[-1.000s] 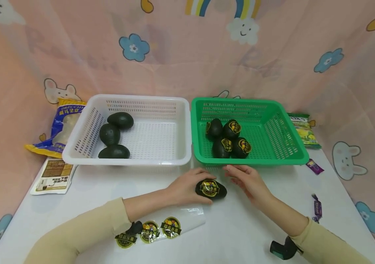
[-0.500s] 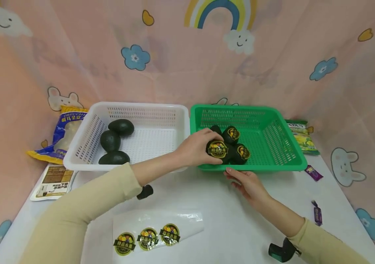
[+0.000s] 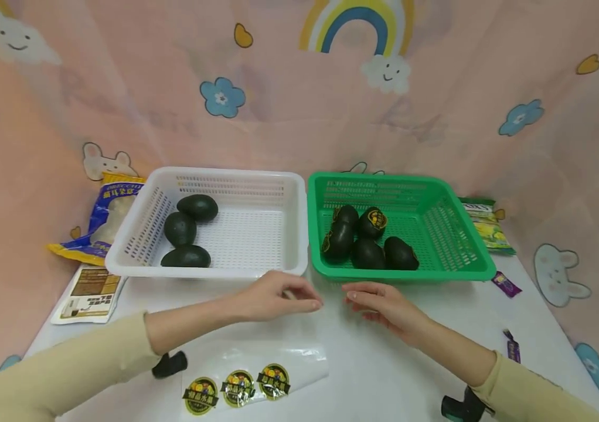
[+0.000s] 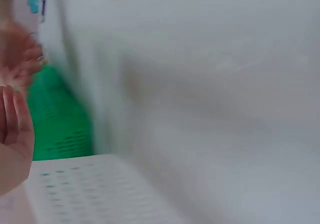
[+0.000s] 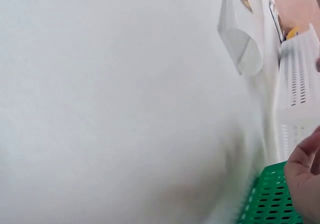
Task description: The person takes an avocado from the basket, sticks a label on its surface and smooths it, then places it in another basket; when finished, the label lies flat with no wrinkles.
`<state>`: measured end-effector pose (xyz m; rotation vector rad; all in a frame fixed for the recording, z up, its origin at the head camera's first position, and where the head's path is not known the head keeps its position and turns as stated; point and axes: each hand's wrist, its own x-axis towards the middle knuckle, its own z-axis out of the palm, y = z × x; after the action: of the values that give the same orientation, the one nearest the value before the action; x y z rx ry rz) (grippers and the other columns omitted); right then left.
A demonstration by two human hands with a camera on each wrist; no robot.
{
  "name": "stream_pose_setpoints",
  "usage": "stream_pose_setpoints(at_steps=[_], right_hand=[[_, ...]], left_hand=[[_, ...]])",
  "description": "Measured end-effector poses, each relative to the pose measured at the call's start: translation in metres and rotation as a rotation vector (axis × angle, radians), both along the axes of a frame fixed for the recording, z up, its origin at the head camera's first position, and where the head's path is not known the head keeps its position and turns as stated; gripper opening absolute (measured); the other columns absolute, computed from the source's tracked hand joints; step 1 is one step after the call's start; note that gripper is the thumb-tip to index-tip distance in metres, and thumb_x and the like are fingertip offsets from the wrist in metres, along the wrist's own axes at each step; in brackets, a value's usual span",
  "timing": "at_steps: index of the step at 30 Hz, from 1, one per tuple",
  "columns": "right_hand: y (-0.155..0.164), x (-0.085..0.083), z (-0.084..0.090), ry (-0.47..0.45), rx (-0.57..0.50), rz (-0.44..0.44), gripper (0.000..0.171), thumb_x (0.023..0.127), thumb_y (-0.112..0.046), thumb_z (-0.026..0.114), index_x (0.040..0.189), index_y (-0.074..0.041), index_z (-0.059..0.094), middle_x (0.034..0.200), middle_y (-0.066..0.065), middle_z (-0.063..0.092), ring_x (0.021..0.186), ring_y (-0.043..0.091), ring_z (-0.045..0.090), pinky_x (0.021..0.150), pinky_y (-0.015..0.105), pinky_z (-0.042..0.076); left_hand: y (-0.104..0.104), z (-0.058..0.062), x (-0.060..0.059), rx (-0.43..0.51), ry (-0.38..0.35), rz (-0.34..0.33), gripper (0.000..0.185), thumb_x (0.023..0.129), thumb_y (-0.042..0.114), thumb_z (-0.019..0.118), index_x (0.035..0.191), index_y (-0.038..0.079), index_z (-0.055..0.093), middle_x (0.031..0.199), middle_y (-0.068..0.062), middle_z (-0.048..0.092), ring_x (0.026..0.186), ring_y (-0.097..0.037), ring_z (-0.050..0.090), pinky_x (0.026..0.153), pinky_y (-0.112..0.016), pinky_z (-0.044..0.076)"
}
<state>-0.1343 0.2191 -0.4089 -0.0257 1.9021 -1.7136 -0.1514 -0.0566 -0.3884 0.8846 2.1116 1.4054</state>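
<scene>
At the far left of the frame a blue and yellow bag (image 3: pixel 104 220) leans by the white basket (image 3: pixel 289 234), which holds three bare dark avocados (image 3: pixel 180 228) in its left half. Below it, at centre, my left hand (image 3: pixel 270 299) hovers over the table (image 3: pixel 384 375) with fingers loosely curled, holding nothing. The sticker sheet (image 3: pixel 254 375) lies at lower centre. My right hand (image 3: pixel 384 305) lies relaxed and empty just right of it. Above it, the green basket (image 3: pixel 458 234) holds five avocados (image 3: pixel 365 240), some labelled.
</scene>
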Motion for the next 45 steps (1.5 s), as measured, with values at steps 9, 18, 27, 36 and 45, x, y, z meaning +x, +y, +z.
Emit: stream_pose_setpoints(at_steps=[9, 18, 27, 36, 45], right_hand=[[-0.074, -0.064, 0.085, 0.402, 0.114, 0.504, 0.023, 0.095, -0.024, 0.066, 0.113, -0.011, 0.068, 0.108, 0.008, 0.068, 0.091, 0.026, 0.060, 0.082, 0.044, 0.053], [-0.179, -0.154, 0.118, 0.487, 0.197, 0.800, 0.025, 0.096, -0.022, 0.063, 0.119, -0.012, 0.065, 0.113, 0.004, 0.065, 0.102, 0.023, 0.061, 0.090, 0.034, 0.052], [-0.268, -0.179, 0.082, 0.460, 0.429, 1.119, 0.035, 0.095, -0.020, 0.063, 0.129, -0.012, 0.061, 0.128, 0.000, 0.060, 0.115, 0.013, 0.055, 0.094, 0.030, 0.047], [-0.298, -0.181, 0.037, 0.447, 0.501, 1.233, 0.064, 0.090, -0.026, 0.071, 0.147, -0.016, 0.043, 0.146, 0.000, 0.043, 0.133, 0.016, 0.040, 0.097, 0.018, 0.039], [-0.296, -0.179, 0.018, 0.301, 0.450, 1.099, 0.061, 0.082, -0.025, 0.081, 0.131, -0.010, 0.049, 0.128, 0.003, 0.048, 0.111, 0.011, 0.052, 0.084, 0.020, 0.051]], left_hand=[[-0.080, -0.035, 0.018, 0.283, -0.601, 0.574, 0.043, 0.098, 0.036, 0.059, 0.117, -0.003, 0.062, 0.110, -0.011, 0.067, 0.100, -0.020, 0.062, 0.091, -0.035, 0.051], [-0.085, -0.039, 0.016, 0.289, -0.596, 0.622, 0.041, 0.096, 0.040, 0.061, 0.107, 0.001, 0.070, 0.098, -0.002, 0.071, 0.097, -0.019, 0.064, 0.086, -0.030, 0.053], [-0.091, -0.044, 0.017, 0.299, -0.563, 0.535, 0.043, 0.099, 0.038, 0.057, 0.114, -0.001, 0.068, 0.103, -0.001, 0.071, 0.098, -0.015, 0.062, 0.085, -0.030, 0.053], [-0.094, -0.047, 0.016, 0.298, -0.551, 0.503, 0.041, 0.100, 0.036, 0.057, 0.116, -0.001, 0.067, 0.107, -0.002, 0.070, 0.101, -0.018, 0.062, 0.085, -0.032, 0.054], [-0.096, -0.047, 0.014, 0.282, -0.548, 0.496, 0.036, 0.100, 0.034, 0.056, 0.114, 0.003, 0.068, 0.104, 0.001, 0.070, 0.095, -0.013, 0.061, 0.084, -0.031, 0.053]])
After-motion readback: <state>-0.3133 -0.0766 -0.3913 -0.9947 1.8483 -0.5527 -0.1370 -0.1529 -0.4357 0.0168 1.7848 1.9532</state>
